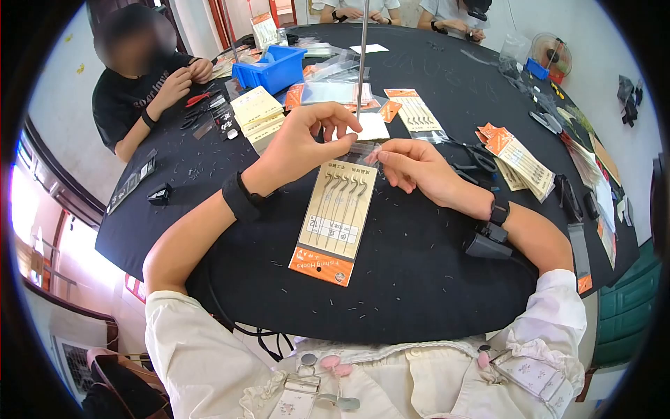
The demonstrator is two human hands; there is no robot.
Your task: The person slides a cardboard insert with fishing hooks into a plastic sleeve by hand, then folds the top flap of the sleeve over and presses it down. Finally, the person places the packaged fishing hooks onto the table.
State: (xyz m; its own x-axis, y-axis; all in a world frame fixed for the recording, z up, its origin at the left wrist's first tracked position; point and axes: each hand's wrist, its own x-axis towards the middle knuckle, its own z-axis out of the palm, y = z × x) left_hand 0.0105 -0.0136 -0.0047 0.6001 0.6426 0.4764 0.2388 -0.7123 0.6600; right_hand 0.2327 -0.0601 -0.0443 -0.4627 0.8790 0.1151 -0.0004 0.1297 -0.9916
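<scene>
A flat packet of fishing hooks [332, 220] lies on the black table in front of me, its orange end toward me. Several dark hooks show through its clear cover against a cream card. At its far end is a clear plastic flap [364, 149]. My right hand [419, 167] pinches the right side of this flap between thumb and fingers. Just above the flap, my left hand [314, 136] is curled, thumb and forefinger tips close together. Whether anything thin sits between those left fingertips is too small to make out.
A metal rod [363, 63] rises beyond my hands. Behind are a blue bin [270, 68] and stacked cream cards [257, 115]. Hook packets [520, 160] and black scissors [478, 160] lie right. Another person's hands [183, 80] are at the left; others sit across the table.
</scene>
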